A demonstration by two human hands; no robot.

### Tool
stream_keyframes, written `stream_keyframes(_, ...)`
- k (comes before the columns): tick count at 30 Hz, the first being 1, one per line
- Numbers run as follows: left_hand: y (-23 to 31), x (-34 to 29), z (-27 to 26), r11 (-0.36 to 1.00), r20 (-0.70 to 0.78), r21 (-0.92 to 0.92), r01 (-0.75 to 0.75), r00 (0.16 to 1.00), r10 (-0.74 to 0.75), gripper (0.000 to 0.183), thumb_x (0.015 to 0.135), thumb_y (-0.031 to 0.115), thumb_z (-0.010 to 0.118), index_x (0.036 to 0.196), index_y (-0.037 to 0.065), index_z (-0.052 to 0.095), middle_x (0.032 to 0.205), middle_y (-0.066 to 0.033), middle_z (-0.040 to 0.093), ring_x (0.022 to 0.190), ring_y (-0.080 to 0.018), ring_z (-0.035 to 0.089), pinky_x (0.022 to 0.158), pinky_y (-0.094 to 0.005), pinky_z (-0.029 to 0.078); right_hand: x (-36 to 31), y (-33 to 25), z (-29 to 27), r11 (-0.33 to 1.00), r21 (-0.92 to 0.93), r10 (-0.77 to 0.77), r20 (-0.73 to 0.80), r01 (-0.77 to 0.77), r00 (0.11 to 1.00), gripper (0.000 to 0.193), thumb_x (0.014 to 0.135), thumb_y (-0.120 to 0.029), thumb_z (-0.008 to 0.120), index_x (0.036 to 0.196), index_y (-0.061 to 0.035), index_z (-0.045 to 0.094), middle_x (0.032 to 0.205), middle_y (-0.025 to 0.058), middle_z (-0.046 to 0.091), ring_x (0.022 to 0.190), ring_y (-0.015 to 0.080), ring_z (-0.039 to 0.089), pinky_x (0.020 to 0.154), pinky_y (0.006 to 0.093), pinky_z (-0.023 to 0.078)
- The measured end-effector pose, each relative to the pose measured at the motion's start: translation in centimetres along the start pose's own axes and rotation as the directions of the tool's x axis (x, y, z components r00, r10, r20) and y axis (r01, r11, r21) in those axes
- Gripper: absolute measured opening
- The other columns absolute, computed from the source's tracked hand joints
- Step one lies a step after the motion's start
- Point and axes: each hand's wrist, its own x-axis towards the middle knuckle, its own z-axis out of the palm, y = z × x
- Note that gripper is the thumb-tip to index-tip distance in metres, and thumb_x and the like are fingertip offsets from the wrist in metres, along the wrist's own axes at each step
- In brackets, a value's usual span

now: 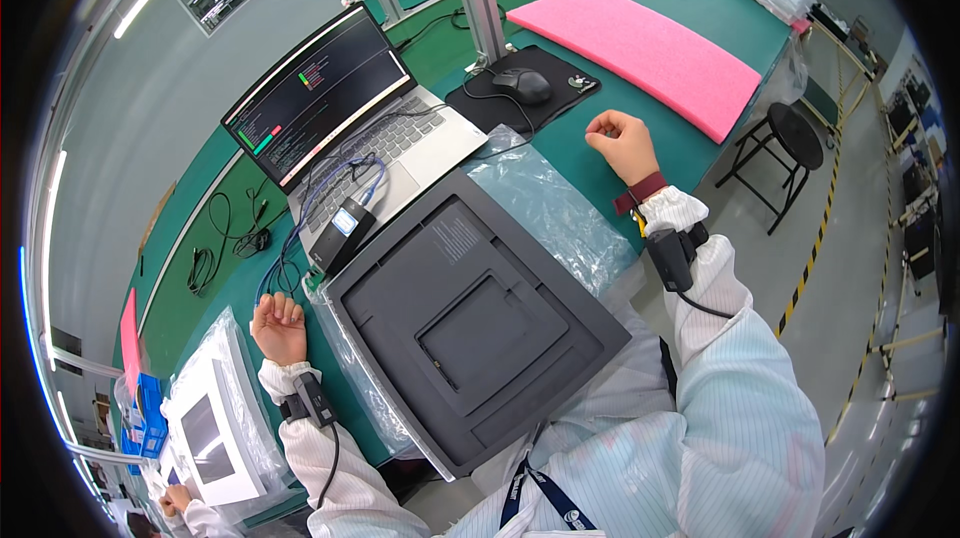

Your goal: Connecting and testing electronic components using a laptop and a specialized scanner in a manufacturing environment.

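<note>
A large dark grey moulded panel (400,288), with a recessed rectangle in its middle, lies tilted in front of me over a clear plastic bag (545,200). Beside its left edge is my left hand (279,329), fingers curled in, with nothing seen in them. My right hand (625,146) is a loose fist above the green table, right of the bag and apart from the panel. Beyond the panel stands an open laptop (335,103) with text on its dark screen. A small black box (343,236) with a blue cable rests against the laptop's near left corner.
A black mouse (523,86) sits on a dark mouse pad (575,88). Behind it lies a long pink foam sheet (640,53). Black cables (205,263) and a bagged white panel (215,438) are at left, near another person's hand (176,498). A black stool (795,136) stands right.
</note>
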Motion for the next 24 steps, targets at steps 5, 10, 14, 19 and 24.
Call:
stream_keyframes(5, 0.02, -0.11, 0.02, 1.0, -0.031, -0.009, -0.003, 1.0, 0.003, 0.019, 0.085, 0.01, 0.049, 0.069, 0.009, 0.04, 0.061, -0.0002, 0.032, 0.053, -0.0102, 0.03, 0.052, -0.0246, 0.028, -0.76, -1.09, -0.31, 0.926, -0.271, -0.265, 0.027, 0.262, 0.964, 0.008, 0.07, -0.015, 0.064, 0.069, -0.0068, 0.067, 0.071, 0.0049, 0.056, 0.073, 0.021, 0.051, 0.066, 0.0335, 0.043)
stream_keyframes(10, -0.03, -0.07, 0.2, 1.0, -0.027, -0.023, 0.003, 1.0, -0.003, 0.019, 0.085, 0.009, 0.05, 0.069, 0.009, 0.039, 0.061, -0.0003, 0.031, 0.053, -0.0102, 0.03, 0.052, -0.0246, 0.029, -0.97, -1.01, -0.39, 0.85, -0.364, -0.354, 0.141, 0.381, 0.924, 0.008, 0.068, -0.012, 0.062, 0.065, -0.0058, 0.065, 0.071, 0.0051, 0.052, 0.073, 0.0229, 0.049, 0.068, 0.0337, 0.04)
stream_keyframes(14, 0.1, 0.02, 0.03, 1.0, -0.02, -0.001, 0.002, 1.0, -0.002, 0.02, 0.085, 0.009, 0.05, 0.068, 0.01, 0.038, 0.061, -0.0001, 0.031, 0.053, -0.0101, 0.031, 0.053, -0.0246, 0.029, -0.9, -1.08, -0.19, 0.878, -0.349, -0.268, 0.206, 0.327, 0.941, 0.009, 0.066, -0.014, 0.064, 0.062, -0.0066, 0.066, 0.072, 0.0048, 0.054, 0.077, 0.0238, 0.05, 0.071, 0.0359, 0.042)
stream_keyframes(19, 0.1, -0.03, 0.16, 1.0, -0.027, 0.007, 0.003, 1.0, -0.003, 0.02, 0.085, 0.01, 0.049, 0.068, 0.01, 0.038, 0.061, -0.0001, 0.031, 0.053, -0.0102, 0.03, 0.053, -0.0246, 0.029, -0.97, -1.13, 0.08, 0.829, -0.382, -0.337, 0.242, 0.409, 0.91, 0.009, 0.066, -0.013, 0.062, 0.062, -0.0069, 0.065, 0.071, 0.004, 0.055, 0.075, 0.0229, 0.051, 0.069, 0.0342, 0.04)
stream_keyframes(24, 0.04, 0.05, -0.11, 1.0, -0.015, 0.004, 0.008, 1.0, -0.007, 0.019, 0.085, 0.01, 0.049, 0.069, 0.01, 0.038, 0.061, 0.0, 0.031, 0.053, -0.0102, 0.03, 0.053, -0.0244, 0.029, -1.18, -1.58, 0.33, 0.748, -0.45, -0.408, 0.269, 0.488, 0.873, 0.013, 0.066, -0.014, 0.057, 0.058, -0.0057, 0.062, 0.065, 0.0032, 0.057, 0.069, 0.022, 0.05, 0.066, 0.0335, 0.039)
